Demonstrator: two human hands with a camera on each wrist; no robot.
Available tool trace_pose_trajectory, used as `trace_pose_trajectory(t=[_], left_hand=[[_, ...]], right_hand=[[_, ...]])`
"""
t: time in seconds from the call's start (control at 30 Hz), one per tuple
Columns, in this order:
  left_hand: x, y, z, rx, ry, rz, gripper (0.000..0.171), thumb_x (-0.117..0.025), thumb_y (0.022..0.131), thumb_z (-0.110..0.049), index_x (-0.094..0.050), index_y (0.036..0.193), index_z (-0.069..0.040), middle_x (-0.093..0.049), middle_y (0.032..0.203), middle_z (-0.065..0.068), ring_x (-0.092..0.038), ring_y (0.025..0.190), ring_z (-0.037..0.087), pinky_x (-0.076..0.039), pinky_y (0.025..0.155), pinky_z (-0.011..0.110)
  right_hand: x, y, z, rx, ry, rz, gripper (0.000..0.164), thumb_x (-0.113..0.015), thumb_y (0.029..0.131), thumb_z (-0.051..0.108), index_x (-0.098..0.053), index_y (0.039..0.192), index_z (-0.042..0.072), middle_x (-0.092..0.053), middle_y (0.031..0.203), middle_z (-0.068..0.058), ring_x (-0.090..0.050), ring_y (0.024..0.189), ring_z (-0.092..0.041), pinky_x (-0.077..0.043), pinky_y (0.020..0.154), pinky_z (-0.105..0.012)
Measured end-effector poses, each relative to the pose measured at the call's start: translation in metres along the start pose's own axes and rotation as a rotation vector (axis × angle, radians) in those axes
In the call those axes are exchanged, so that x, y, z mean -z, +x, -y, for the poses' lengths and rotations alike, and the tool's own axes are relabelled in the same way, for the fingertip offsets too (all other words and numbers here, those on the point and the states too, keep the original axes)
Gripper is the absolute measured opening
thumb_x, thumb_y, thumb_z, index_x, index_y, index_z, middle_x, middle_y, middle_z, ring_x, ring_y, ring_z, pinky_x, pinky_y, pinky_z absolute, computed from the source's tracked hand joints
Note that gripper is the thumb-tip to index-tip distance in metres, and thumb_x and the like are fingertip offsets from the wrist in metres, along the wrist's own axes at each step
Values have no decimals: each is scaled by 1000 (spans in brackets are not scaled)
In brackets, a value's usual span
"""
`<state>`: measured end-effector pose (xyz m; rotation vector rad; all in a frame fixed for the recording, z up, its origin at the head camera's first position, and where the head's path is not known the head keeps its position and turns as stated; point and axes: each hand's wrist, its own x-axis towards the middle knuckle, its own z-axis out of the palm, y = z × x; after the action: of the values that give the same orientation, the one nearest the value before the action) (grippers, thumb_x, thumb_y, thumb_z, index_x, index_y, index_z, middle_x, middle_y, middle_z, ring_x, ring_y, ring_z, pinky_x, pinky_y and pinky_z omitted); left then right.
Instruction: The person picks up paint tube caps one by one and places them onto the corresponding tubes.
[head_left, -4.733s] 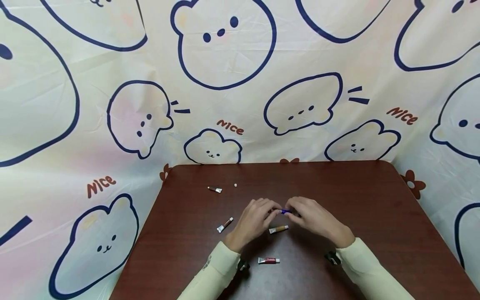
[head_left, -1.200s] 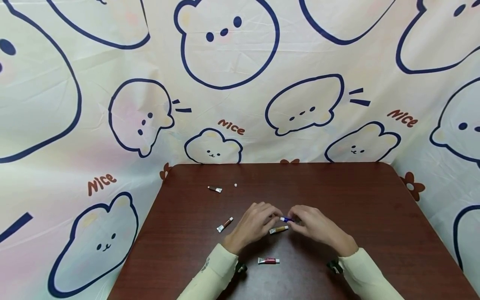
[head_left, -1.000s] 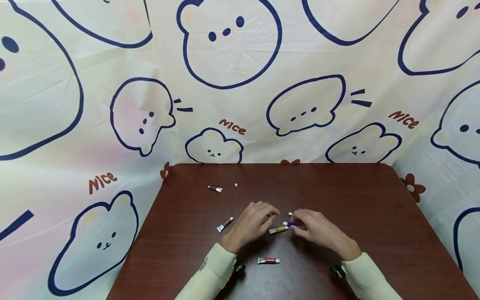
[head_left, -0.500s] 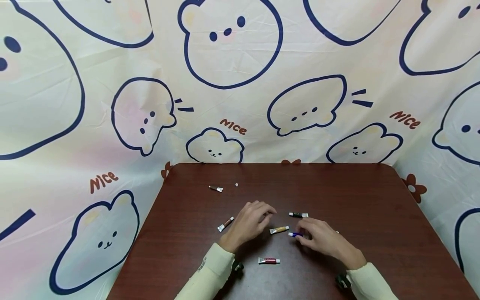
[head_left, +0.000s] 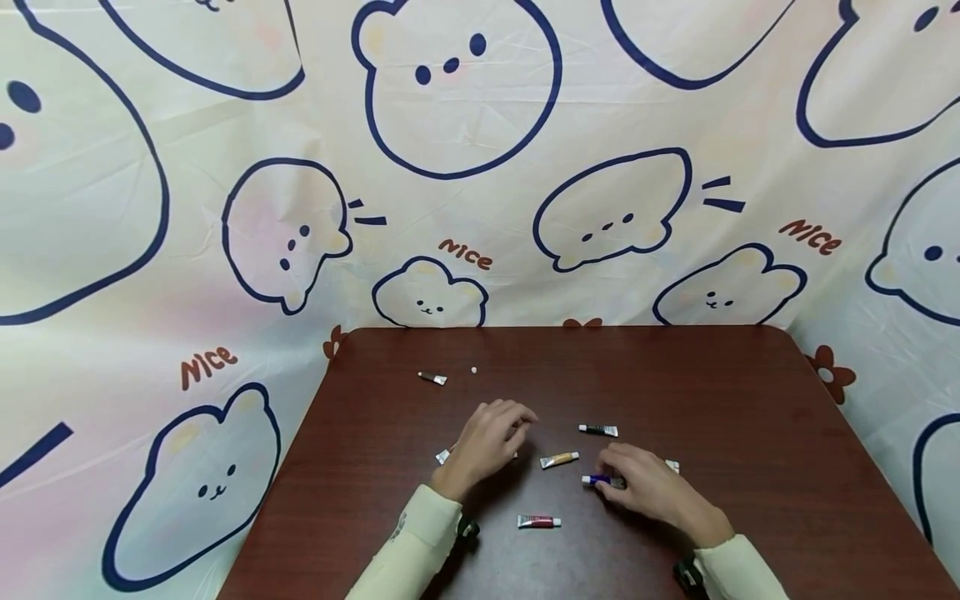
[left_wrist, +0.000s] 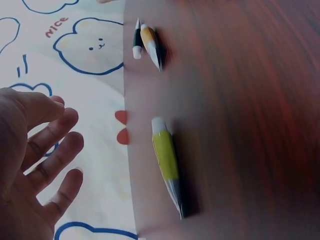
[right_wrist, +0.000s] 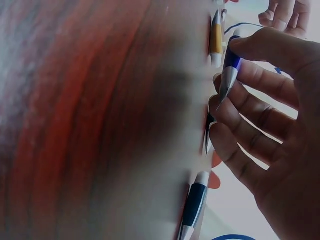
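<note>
My right hand (head_left: 651, 487) pinches a small blue-purple paint tube (head_left: 596, 481) between thumb and fingers, low over the table, its white cap pointing left. In the right wrist view, the thumb lies against this paint tube (right_wrist: 232, 62). My left hand (head_left: 483, 446) holds nothing, its fingers loosely bent. It partly covers a brown tube (head_left: 442, 457), and a white tip (head_left: 515, 455) shows at its right side. Between the hands lies an ochre paint tube (head_left: 559, 460). The left wrist view has a yellow-green tube (left_wrist: 166, 160) beside the left hand (left_wrist: 40, 155).
A black tube (head_left: 598, 430) lies beyond the right hand, and another tube's pale end (head_left: 672, 466) shows behind that hand. Nearer the front is a red tube (head_left: 539, 522). At the back left are a dark tube (head_left: 432, 378) and a small white piece (head_left: 474, 370) on the brown table (head_left: 675, 367).
The hands, close together earlier, have drawn apart. My right hand has carried the blue-purple tube right and nearer, uncovering the black tube. My left hand has shifted left, over the brown tube.
</note>
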<state>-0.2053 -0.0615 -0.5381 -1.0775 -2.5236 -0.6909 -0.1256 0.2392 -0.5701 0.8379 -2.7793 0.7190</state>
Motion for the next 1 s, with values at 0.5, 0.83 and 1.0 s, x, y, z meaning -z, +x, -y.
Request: trace_pose_trajectory(t=[0.5,0.83,1.0], left_hand=[[6,-7,22,78,18,-22,12,-78,100,-10,-80,111,-14,-80,105,-1,-72,94,20,-56,81,44],[10,-12,42,154,83,-44,13,-78,98,-7,-80,110,-13,-80,102,2,-72,88,23,-56,78,45],[13,-13,51,195,119,-49,15,-78,97,-6,-80,110,-12,-80,103,3,-74,91,25,-58,81,47]], right_hand=[[-2,-2,-1,-52,-40,99,22,-88,91,23,-67,93,24,-58,91,15,-47,81,2,-49,70,-26],[-2,-2,1,-65,-41,116,23,-89,91,22,-66,94,25,-56,92,15,-47,82,1,-49,70,-27],[-3,-3,0,-48,-49,105,25,-90,90,21,-65,94,24,-56,92,15,-45,81,1,-48,69,-26]])
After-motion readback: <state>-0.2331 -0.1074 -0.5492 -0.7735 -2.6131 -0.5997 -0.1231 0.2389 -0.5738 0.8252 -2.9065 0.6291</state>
